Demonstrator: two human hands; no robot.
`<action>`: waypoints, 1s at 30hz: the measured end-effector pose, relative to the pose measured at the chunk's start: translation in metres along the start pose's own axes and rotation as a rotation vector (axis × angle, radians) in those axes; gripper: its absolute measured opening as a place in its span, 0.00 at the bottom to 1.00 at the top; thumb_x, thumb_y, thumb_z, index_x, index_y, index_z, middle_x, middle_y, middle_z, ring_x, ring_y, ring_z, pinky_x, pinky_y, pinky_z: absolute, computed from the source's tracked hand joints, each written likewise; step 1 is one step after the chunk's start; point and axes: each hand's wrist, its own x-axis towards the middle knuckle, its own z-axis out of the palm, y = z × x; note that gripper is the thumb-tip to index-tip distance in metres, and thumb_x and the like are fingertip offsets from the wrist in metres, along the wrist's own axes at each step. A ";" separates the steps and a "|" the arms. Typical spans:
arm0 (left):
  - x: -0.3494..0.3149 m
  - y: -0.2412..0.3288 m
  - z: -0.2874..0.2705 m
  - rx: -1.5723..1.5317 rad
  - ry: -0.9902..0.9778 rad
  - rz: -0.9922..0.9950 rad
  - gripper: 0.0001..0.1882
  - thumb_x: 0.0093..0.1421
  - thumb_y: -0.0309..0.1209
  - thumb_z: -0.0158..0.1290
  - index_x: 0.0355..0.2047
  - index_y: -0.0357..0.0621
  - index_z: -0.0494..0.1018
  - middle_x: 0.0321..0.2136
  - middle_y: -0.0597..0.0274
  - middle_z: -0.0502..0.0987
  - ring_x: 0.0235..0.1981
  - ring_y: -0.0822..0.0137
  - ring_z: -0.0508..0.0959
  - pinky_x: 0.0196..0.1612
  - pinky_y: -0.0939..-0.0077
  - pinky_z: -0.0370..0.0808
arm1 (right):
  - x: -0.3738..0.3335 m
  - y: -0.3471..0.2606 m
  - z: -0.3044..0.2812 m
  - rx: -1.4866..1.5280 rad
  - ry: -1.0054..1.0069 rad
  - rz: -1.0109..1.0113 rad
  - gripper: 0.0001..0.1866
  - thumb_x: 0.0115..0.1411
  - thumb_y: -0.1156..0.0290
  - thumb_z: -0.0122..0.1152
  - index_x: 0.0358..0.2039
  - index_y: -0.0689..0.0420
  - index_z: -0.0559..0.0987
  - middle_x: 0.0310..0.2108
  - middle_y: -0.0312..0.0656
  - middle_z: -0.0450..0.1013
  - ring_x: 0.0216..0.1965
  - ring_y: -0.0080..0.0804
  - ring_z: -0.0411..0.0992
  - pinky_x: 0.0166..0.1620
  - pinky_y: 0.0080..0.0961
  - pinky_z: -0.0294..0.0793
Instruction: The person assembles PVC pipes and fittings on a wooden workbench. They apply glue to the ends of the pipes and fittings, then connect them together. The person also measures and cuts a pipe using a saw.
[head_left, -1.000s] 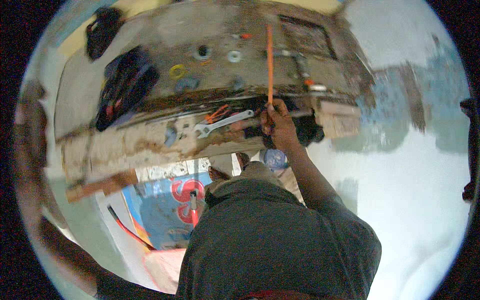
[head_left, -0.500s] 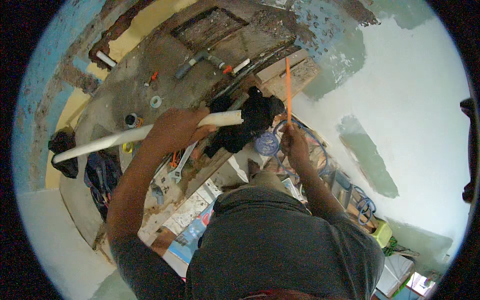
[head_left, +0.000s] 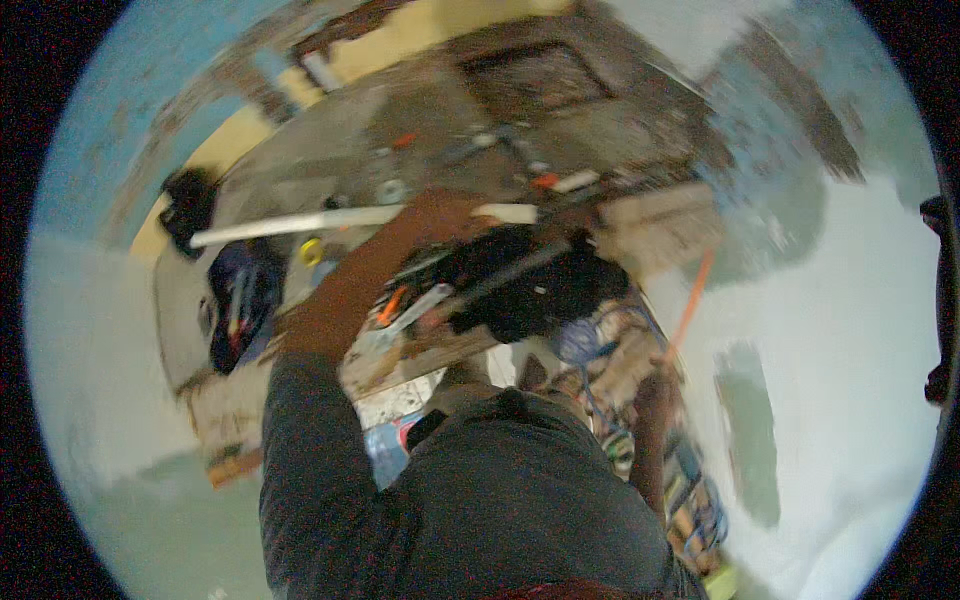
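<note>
A white pipe is grasped by the left hand and held over the surface, one end toward its left edge; an orange strip is gripped by the blurred right hand, off the right edge. Pipe handling is judged the step in hand; steadiness is called for. Black fabric is strewn near the front edge, a patchy wall seen rightward.
</note>
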 end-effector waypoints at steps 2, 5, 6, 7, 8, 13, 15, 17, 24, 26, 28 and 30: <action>-0.002 -0.017 0.005 -0.062 -0.110 -0.076 0.31 0.69 0.61 0.44 0.59 0.54 0.74 0.46 0.44 0.83 0.46 0.39 0.82 0.54 0.43 0.77 | 0.009 0.006 -0.005 -0.307 -0.052 -0.288 0.15 0.74 0.60 0.49 0.46 0.57 0.79 0.20 0.29 0.63 0.18 0.18 0.62 0.21 0.23 0.61; -0.002 -0.031 0.013 0.005 0.006 -0.066 0.31 0.69 0.63 0.43 0.57 0.56 0.76 0.43 0.47 0.83 0.45 0.40 0.83 0.49 0.40 0.78 | 0.025 0.010 0.003 -1.265 0.145 -1.102 0.16 0.74 0.59 0.49 0.44 0.58 0.78 0.21 0.30 0.62 0.18 0.18 0.60 0.20 0.21 0.59; -0.001 -0.032 0.013 -0.053 0.038 0.008 0.32 0.68 0.64 0.43 0.56 0.57 0.77 0.41 0.48 0.84 0.44 0.41 0.83 0.47 0.39 0.79 | 0.032 0.011 0.009 -1.210 0.135 -1.102 0.15 0.74 0.59 0.50 0.43 0.58 0.78 0.21 0.30 0.62 0.18 0.18 0.60 0.20 0.21 0.59; -0.001 -0.036 0.010 -0.040 0.037 -0.006 0.31 0.68 0.65 0.44 0.55 0.58 0.77 0.41 0.49 0.84 0.43 0.41 0.84 0.46 0.39 0.79 | 0.035 0.012 0.021 -1.167 0.139 -0.985 0.14 0.73 0.60 0.51 0.42 0.58 0.78 0.22 0.31 0.62 0.18 0.18 0.59 0.20 0.21 0.58; 0.000 -0.038 0.007 -0.031 0.038 -0.025 0.30 0.67 0.65 0.44 0.54 0.59 0.78 0.40 0.50 0.84 0.42 0.42 0.84 0.44 0.39 0.79 | 0.041 0.011 0.033 -0.952 0.095 -0.848 0.13 0.72 0.61 0.52 0.42 0.58 0.77 0.22 0.31 0.62 0.18 0.19 0.59 0.20 0.22 0.58; -0.001 -0.060 -0.019 -0.039 -0.085 0.051 0.27 0.66 0.63 0.50 0.52 0.61 0.78 0.41 0.52 0.84 0.41 0.42 0.84 0.42 0.41 0.80 | 0.040 0.000 0.117 -0.705 -0.070 -0.219 0.11 0.66 0.65 0.59 0.43 0.57 0.76 0.26 0.34 0.64 0.20 0.23 0.62 0.22 0.26 0.62; -0.018 -0.083 -0.023 -0.019 0.144 0.072 0.26 0.65 0.62 0.51 0.52 0.61 0.78 0.41 0.52 0.84 0.41 0.43 0.84 0.43 0.42 0.80 | 0.030 -0.012 0.153 -0.990 -0.174 -0.617 0.11 0.60 0.73 0.63 0.42 0.59 0.76 0.30 0.41 0.68 0.29 0.37 0.67 0.31 0.37 0.69; -0.028 -0.102 -0.026 -0.033 0.158 0.062 0.26 0.64 0.62 0.52 0.52 0.61 0.78 0.41 0.52 0.85 0.41 0.44 0.84 0.43 0.43 0.80 | 0.015 -0.024 0.183 -1.461 -0.173 -0.732 0.10 0.63 0.67 0.65 0.38 0.58 0.74 0.29 0.42 0.70 0.29 0.39 0.70 0.31 0.38 0.71; -0.074 -0.118 -0.035 -0.084 0.001 -0.161 0.28 0.66 0.59 0.51 0.52 0.51 0.77 0.37 0.48 0.84 0.39 0.44 0.85 0.44 0.44 0.81 | -0.018 -0.038 0.237 -0.514 -0.207 -0.170 0.21 0.74 0.47 0.51 0.35 0.52 0.72 0.22 0.29 0.61 0.19 0.19 0.59 0.22 0.22 0.57; -0.094 -0.101 -0.028 -0.090 -0.011 -0.302 0.27 0.68 0.58 0.50 0.52 0.49 0.77 0.36 0.46 0.84 0.38 0.43 0.85 0.43 0.45 0.82 | -0.017 -0.034 0.244 -0.457 -0.259 -0.191 0.20 0.73 0.47 0.52 0.36 0.52 0.72 0.21 0.28 0.62 0.19 0.17 0.59 0.21 0.20 0.57; -0.116 -0.081 -0.011 -0.106 0.157 -0.364 0.28 0.69 0.57 0.49 0.52 0.47 0.76 0.36 0.46 0.84 0.38 0.43 0.85 0.44 0.45 0.82 | -0.016 -0.028 0.250 -0.748 -0.160 -0.351 0.20 0.73 0.47 0.52 0.37 0.53 0.73 0.21 0.28 0.61 0.19 0.16 0.59 0.21 0.19 0.56; -0.131 -0.076 0.006 -0.201 0.223 -0.437 0.28 0.69 0.57 0.48 0.53 0.46 0.75 0.37 0.45 0.84 0.38 0.42 0.85 0.44 0.44 0.81 | -0.017 -0.023 0.255 -0.565 -0.229 -0.327 0.21 0.74 0.47 0.51 0.38 0.54 0.74 0.22 0.29 0.63 0.20 0.16 0.59 0.21 0.19 0.57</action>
